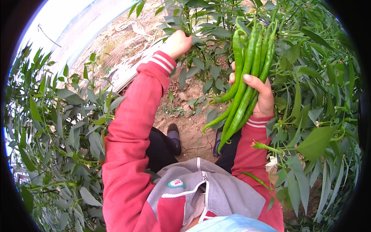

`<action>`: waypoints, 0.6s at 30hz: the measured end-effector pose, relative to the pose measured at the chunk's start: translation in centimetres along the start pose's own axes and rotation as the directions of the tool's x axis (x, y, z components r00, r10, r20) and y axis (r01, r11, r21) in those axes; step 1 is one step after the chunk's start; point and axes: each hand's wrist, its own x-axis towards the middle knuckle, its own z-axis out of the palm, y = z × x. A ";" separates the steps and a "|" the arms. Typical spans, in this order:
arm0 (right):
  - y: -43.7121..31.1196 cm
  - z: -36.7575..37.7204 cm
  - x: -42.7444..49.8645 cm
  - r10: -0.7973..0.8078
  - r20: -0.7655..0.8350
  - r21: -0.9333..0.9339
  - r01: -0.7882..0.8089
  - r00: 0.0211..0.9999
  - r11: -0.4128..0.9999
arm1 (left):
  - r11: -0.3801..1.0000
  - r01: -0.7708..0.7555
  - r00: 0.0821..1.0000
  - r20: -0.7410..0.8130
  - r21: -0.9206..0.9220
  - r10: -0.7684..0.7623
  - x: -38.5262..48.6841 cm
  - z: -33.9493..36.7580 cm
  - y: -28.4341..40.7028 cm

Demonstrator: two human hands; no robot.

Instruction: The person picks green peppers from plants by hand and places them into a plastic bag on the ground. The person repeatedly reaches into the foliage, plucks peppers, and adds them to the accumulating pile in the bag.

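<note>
My right hand [263, 97] is wrapped around a bunch of long green chili peppers [249, 66]. Their curled stems point up and away from me, and the slender tips hang down toward my legs; my thumb lies across the front of them. Out ahead and to the left, my left hand [178, 44] reaches into the leaves of a pepper plant [200, 62]. Its fingers are curled and face away, so whatever lies within them is hidden.
Dense pepper plants [324, 95] line my right side, with white blossoms [272, 163] close to my right sleeve. More pepper plants [69, 139] grow on the left. Cracked bare soil [194, 130] runs between my shoes. Translucent plastic sheeting [78, 32] stands at the upper left.
</note>
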 end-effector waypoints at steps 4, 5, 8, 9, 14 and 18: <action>0.0 -0.2 0.1 0.018 0.019 0.023 -0.018 1.000 1.000 | 0.900 0.229 0.973 0.101 -0.370 -0.206 0.6 -0.4 0.9; 0.0 -0.2 0.1 0.023 0.025 0.035 -0.023 0.999 0.999 | 0.919 0.222 0.975 0.055 -0.327 -0.216 0.6 -0.7 1.1; -0.1 -0.5 0.0 0.021 0.034 0.047 -0.023 0.999 0.999 | 0.873 0.295 0.951 0.205 -0.389 -0.231 0.3 -1.6 1.5; -0.1 -0.5 -0.1 0.017 0.038 0.062 -0.020 0.999 0.998 | 0.897 0.292 0.947 0.232 -0.332 -0.223 0.3 -2.0 1.7; -0.2 -0.8 -0.3 0.003 0.034 0.085 -0.006 0.999 0.996 | 0.908 0.349 0.851 0.484 -0.233 -0.203 -0.1 -3.8 1.9; -0.2 -0.8 -0.2 0.003 0.035 0.058 -0.005 0.999 0.998 | 0.920 0.348 0.852 0.470 -0.177 -0.232 -0.6 -4.8 1.6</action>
